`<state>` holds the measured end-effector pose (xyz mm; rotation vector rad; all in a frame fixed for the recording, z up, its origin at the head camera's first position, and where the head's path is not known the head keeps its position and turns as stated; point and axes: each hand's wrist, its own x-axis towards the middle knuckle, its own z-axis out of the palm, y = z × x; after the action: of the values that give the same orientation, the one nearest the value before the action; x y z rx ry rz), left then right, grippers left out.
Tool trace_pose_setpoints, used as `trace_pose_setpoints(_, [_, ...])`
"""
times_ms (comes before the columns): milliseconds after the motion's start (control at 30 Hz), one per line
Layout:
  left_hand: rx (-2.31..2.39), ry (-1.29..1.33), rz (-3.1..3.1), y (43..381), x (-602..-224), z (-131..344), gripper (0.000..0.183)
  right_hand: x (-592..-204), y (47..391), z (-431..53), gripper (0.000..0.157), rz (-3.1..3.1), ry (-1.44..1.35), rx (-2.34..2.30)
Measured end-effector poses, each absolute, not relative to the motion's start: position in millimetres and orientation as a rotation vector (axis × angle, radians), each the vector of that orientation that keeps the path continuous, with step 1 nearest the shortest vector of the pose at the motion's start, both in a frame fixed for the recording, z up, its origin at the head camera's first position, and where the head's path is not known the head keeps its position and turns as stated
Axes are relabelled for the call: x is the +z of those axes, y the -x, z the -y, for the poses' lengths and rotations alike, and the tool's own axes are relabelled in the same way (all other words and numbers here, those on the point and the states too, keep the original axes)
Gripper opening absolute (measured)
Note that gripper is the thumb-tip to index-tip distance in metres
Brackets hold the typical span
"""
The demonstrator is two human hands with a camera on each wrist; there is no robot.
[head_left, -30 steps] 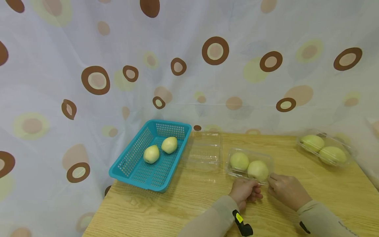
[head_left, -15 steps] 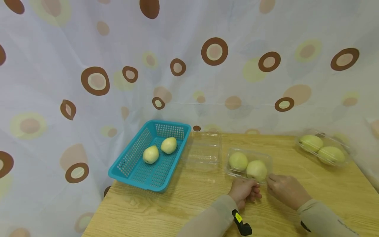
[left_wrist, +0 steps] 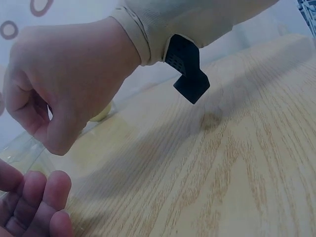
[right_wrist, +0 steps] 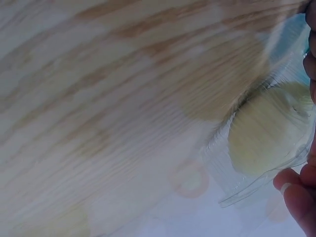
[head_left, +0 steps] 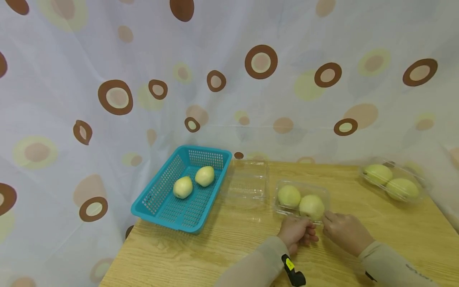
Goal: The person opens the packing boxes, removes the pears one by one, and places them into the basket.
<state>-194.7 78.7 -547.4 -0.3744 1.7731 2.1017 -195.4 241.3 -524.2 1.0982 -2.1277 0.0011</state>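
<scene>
A clear plastic box (head_left: 325, 194) with two pale yellow-green pears (head_left: 311, 206) sits on the table before me. My left hand (head_left: 295, 232) pinches its front edge between thumb and index finger, the other fingers loosely curled. Just to the right, my right hand (head_left: 346, 232) grips the same box near its front right corner. In the right wrist view, thumb and finger (right_wrist: 296, 200) meet at the thin clear rim, with a pear (right_wrist: 264, 131) behind the plastic. The left wrist view shows the right hand (left_wrist: 69, 79) with curled fingers above the left fingertips (left_wrist: 57, 190).
A blue basket (head_left: 143, 213) at the left holds two more pears (head_left: 183, 187). Between it and the box lies another clear plastic container (head_left: 247, 183). A further clear box with two pears (head_left: 402, 188) stands at the back right. A patterned curtain (head_left: 229, 103) hangs behind the table (head_left: 172, 255).
Both hands stay at the front edge of the box, with only a slight shift of the right hand. The pears, basket and other containers have not moved.
</scene>
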Motion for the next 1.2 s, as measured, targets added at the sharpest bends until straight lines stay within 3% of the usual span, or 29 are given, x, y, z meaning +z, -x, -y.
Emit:
trace_pose_setpoints(533, [2.085,0.37,-1.805,196,-544,-78,0.016,-491,207,-245,0.056,2.058,-1.16,-0.05])
trace_pose_setpoints(967, [2.09,0.345,-1.75,194,-551,-76,0.013,-505,204,-253,0.041,2.075,-1.093,0.105])
trace_pose_setpoints(1200, [2.081,0.307,-1.726,193,-552,-76,0.013,-510,204,-260,0.047,2.07,-1.056,0.126])
